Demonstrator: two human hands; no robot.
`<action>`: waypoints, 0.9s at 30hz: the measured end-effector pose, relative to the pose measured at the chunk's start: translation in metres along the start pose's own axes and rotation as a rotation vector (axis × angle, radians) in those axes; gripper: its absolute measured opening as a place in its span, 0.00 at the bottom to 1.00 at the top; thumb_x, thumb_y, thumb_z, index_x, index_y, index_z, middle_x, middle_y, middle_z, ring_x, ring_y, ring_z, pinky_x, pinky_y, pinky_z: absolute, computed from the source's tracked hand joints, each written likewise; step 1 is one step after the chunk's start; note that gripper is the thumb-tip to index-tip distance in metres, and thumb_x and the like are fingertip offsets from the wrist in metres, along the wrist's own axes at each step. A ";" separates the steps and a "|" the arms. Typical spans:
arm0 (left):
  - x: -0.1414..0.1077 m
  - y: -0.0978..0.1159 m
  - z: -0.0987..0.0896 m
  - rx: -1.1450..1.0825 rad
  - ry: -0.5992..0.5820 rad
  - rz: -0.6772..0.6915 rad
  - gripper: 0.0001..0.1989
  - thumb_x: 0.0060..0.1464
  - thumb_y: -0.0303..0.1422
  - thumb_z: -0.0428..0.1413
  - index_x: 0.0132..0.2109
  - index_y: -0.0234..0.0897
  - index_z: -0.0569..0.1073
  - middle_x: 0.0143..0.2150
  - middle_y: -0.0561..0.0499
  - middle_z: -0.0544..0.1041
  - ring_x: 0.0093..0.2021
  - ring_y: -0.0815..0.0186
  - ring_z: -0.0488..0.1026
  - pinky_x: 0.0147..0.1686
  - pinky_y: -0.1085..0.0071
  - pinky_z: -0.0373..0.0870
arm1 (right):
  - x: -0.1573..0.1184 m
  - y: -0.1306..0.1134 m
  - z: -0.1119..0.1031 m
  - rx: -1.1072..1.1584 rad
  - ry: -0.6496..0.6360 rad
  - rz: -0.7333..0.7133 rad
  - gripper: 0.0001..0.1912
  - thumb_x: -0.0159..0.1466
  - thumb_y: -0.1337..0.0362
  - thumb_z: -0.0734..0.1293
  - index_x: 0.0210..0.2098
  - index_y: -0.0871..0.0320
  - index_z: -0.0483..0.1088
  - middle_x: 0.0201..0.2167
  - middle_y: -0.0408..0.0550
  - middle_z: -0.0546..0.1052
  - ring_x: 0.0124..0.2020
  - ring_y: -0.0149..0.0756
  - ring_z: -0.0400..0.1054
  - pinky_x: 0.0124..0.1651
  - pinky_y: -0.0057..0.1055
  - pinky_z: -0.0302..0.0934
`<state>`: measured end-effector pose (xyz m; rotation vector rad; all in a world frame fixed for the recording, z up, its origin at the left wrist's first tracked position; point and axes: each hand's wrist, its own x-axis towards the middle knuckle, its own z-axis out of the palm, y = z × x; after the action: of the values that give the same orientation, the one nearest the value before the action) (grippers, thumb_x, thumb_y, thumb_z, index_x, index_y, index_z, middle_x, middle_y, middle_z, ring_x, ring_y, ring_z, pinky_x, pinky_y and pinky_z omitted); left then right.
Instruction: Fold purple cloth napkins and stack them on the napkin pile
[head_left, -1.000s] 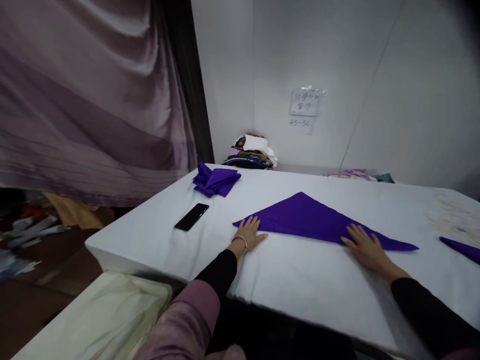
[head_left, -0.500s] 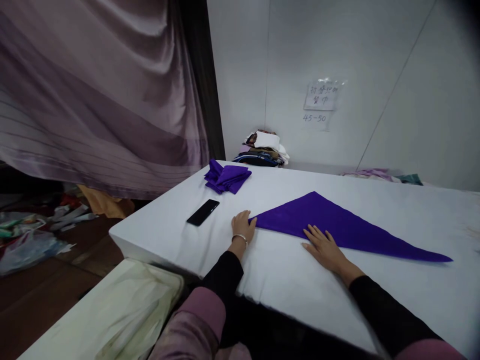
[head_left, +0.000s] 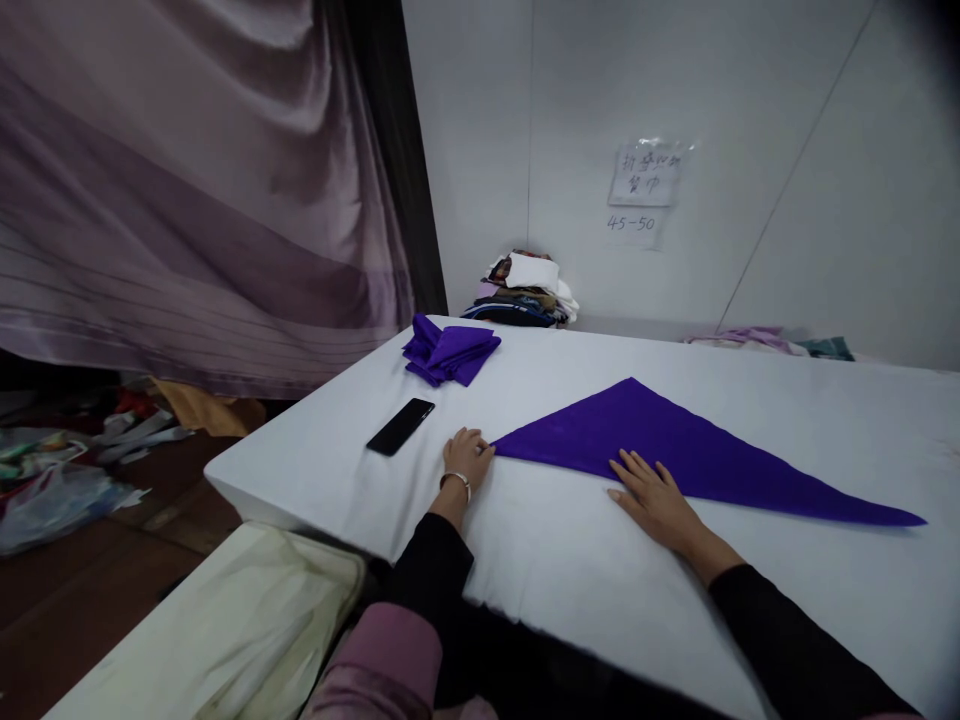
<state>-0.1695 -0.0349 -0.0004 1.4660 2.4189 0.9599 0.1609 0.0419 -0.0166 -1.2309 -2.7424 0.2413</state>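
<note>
A purple cloth napkin [head_left: 675, 450], folded into a long triangle, lies flat on the white table [head_left: 570, 560]. At its left tip, my left hand [head_left: 466, 462], with a bracelet at the wrist, pinches the corner between thumb and finger. My right hand [head_left: 660, 505] rests with fingers spread on the lower folded edge, palm partly over the white tabletop. The peak of the triangle points away from me, and its long tip stretches to the right. Farther back on the left sits a bunched and folded purple cloth [head_left: 451, 352].
A black phone [head_left: 401, 427] lies left of my left hand. Stacked clothes [head_left: 525, 290] stand behind the table by the wall, with a paper sign [head_left: 645, 178] above. A curtain [head_left: 210, 180] hangs at left. Plastic bags [head_left: 60, 490] lie on the floor.
My left hand has shifted slightly left, out to the napkin's tip, and now pinches it. My right hand stays on the lower edge. The view has shifted slightly.
</note>
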 end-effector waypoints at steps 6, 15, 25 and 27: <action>0.002 -0.002 -0.003 -0.220 0.066 0.088 0.07 0.52 0.34 0.52 0.28 0.40 0.71 0.49 0.49 0.73 0.55 0.63 0.64 0.56 0.63 0.57 | -0.001 0.000 0.002 0.013 0.075 0.019 0.34 0.64 0.43 0.48 0.64 0.53 0.50 0.65 0.51 0.49 0.66 0.44 0.37 0.63 0.51 0.35; 0.003 0.001 -0.004 -0.418 0.044 0.130 0.07 0.49 0.36 0.52 0.27 0.39 0.70 0.38 0.50 0.79 0.53 0.61 0.68 0.50 0.64 0.64 | 0.000 0.003 0.004 0.033 0.074 -0.011 0.31 0.65 0.45 0.50 0.61 0.55 0.56 0.64 0.53 0.53 0.65 0.45 0.42 0.62 0.51 0.37; 0.009 0.002 -0.003 -0.134 0.081 0.041 0.07 0.46 0.31 0.52 0.22 0.40 0.67 0.24 0.55 0.73 0.35 0.63 0.72 0.47 0.61 0.62 | -0.001 0.001 0.001 0.030 0.072 -0.010 0.30 0.65 0.46 0.51 0.60 0.56 0.58 0.64 0.54 0.54 0.65 0.45 0.42 0.62 0.51 0.38; 0.008 0.003 -0.004 -0.076 0.073 0.034 0.04 0.45 0.30 0.53 0.24 0.40 0.69 0.25 0.55 0.73 0.33 0.64 0.71 0.48 0.61 0.61 | -0.001 0.001 0.000 0.031 0.077 -0.009 0.30 0.65 0.46 0.51 0.60 0.55 0.58 0.64 0.53 0.54 0.65 0.45 0.43 0.62 0.51 0.38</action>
<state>-0.1728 -0.0292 0.0059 1.4754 2.3855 1.1192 0.1625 0.0416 -0.0171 -1.1935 -2.6682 0.2299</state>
